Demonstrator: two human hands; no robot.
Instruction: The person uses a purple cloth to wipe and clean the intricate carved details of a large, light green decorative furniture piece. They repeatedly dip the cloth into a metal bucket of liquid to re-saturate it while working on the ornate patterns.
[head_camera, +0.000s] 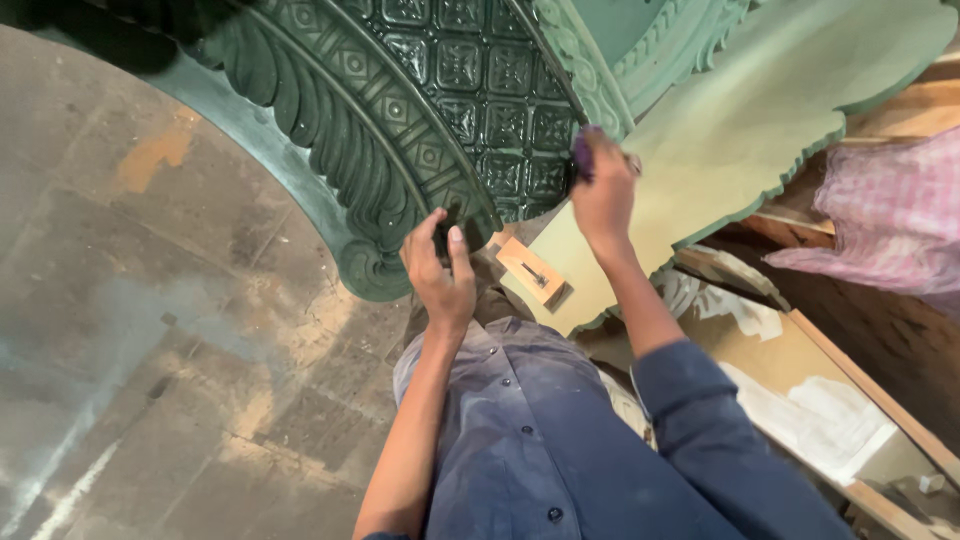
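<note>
Head view: left hand (440, 272) fingers pinch the dark green carved panel (400, 110) edge; right hand (603, 190) fingers clamp a purple pad (582, 152) against it.

Packages, labels, signs, screens: none seen in head view. No printed or written surface is made out on any item in frame.
</note>
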